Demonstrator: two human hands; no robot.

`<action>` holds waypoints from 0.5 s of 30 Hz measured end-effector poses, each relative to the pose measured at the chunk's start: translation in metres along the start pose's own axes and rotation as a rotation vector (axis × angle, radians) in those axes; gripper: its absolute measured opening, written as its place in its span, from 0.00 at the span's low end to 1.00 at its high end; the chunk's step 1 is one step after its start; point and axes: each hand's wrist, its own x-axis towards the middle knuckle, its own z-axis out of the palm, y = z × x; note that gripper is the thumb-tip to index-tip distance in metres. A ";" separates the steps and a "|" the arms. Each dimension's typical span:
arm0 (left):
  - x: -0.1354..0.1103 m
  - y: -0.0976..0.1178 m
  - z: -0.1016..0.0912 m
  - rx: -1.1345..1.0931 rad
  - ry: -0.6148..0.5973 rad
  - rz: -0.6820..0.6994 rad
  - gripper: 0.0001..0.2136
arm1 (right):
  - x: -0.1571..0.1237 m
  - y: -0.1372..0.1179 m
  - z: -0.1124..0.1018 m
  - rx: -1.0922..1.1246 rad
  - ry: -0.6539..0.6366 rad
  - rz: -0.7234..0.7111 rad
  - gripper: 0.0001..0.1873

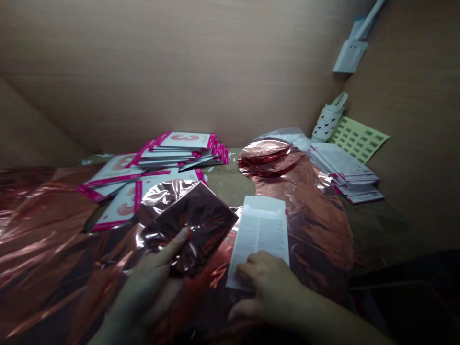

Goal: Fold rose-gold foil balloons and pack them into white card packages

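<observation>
My left hand (pixel 151 282) grips a folded rose-gold foil balloon (pixel 194 225), thumb pressed on its top face, held above a spread of the same foil. My right hand (pixel 266 287) rests with curled fingers on the near end of a white printed card (pixel 260 235), which lies on a large flat rose-gold foil sheet (pixel 316 230). The card's far end points away from me. Both hands are close together at the near middle of the table.
A stack of pink-edged packets showing a number 3 (pixel 179 148) lies at the back left. A pile of white cards (pixel 345 170) sits at the back right, beside a green label sheet (pixel 359 139) and a heart-patterned bag (pixel 327 122). Loose foil (pixel 39 239) covers the left.
</observation>
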 end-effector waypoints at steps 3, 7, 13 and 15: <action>-0.004 -0.025 0.029 -0.058 -0.127 0.102 0.15 | 0.013 0.002 -0.008 0.910 0.104 0.070 0.38; -0.001 -0.079 0.045 0.197 -0.297 0.263 0.22 | 0.029 0.017 -0.028 1.606 0.460 0.163 0.23; 0.005 -0.086 0.008 1.633 -0.803 0.716 0.29 | 0.015 0.107 -0.110 1.256 0.235 0.263 0.19; 0.011 -0.054 -0.006 1.808 -1.070 0.648 0.25 | 0.011 0.133 -0.134 1.131 -0.039 0.249 0.20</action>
